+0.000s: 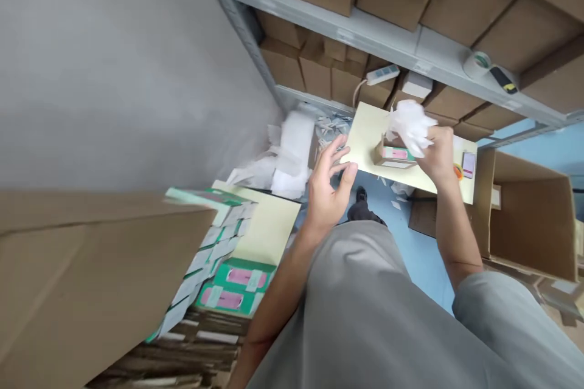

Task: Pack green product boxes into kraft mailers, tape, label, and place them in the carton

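My right hand (pixel 437 155) is closed around a crumpled wad of white paper (pixel 410 124), held over a small brown box with a pink and green label (pixel 393 155). That box rests on a pale yellow board (pixel 365 134). My left hand (pixel 329 185) hovers open just left of the board's near corner, fingers spread and holding nothing. Its thumb tip lies close to the board's edge.
A stack of green and pink packaged boxes (pixel 230 282) lies at lower left beside a large cardboard box (pixel 86 279). An open carton (pixel 531 216) stands at right. Metal shelving (pixel 387 36) with cartons, a power strip (pixel 382 75) and a tape roll (pixel 479 62) runs behind. White wrapping scraps (pixel 287 158) litter the blue floor.
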`<state>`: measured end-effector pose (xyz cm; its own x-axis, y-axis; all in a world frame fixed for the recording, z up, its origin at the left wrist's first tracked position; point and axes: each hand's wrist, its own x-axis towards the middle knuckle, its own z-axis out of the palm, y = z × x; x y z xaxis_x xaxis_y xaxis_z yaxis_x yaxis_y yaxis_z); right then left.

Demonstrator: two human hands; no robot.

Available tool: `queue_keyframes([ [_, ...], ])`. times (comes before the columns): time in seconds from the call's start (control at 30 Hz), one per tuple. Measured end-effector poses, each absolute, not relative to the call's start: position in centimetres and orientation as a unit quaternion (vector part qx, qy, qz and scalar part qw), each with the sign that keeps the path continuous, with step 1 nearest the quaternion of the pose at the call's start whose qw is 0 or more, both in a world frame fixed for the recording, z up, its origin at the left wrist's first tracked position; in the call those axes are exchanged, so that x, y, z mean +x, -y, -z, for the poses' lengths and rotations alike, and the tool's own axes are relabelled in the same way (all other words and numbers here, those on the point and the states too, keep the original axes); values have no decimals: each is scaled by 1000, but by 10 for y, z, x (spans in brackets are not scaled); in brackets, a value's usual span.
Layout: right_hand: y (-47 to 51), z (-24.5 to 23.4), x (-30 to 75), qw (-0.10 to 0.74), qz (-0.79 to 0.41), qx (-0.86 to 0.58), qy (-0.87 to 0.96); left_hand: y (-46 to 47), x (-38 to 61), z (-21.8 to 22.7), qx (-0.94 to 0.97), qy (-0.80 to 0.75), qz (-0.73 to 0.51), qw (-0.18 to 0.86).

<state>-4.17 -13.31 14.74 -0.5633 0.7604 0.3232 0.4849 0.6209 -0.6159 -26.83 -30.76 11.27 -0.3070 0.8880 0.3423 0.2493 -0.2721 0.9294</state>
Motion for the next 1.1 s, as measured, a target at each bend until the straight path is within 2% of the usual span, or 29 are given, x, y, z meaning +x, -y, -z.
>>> queue_keyframes([
  [0.1,92,-102,13,193,-184,-452,851,236,-219,-65,511,-543,-576,335],
  [0.2,58,-57,44,-4,-168,-533,829,172,-173,-23,519,-565,-524,369],
  [0.3,32,-15,55,-177,-168,-572,783,124,-139,16,569,-600,-420,375],
  [0.37,19,8,58,-231,-184,-566,770,101,-125,37,603,-638,-320,356],
  [0.47,6,31,63,-245,-238,-545,766,78,-119,56,630,-683,-163,332],
  [0.57,1,41,70,-223,-278,-530,770,66,-121,60,631,-706,-67,315],
  [0.7,2,47,68,-226,-253,-576,743,54,-120,62,641,-706,-41,299],
  [0.8,2,49,64,-238,-300,-537,751,46,-117,72,658,-676,6,331],
  [0.87,2,50,64,-209,-323,-515,766,43,-117,81,663,-663,22,348],
  [1.0,2,54,70,-183,-289,-579,740,41,-116,97,652,-674,-42,345],
  [1.1,3,58,75,-185,-320,-554,746,40,-111,101,661,-661,-66,349],
])
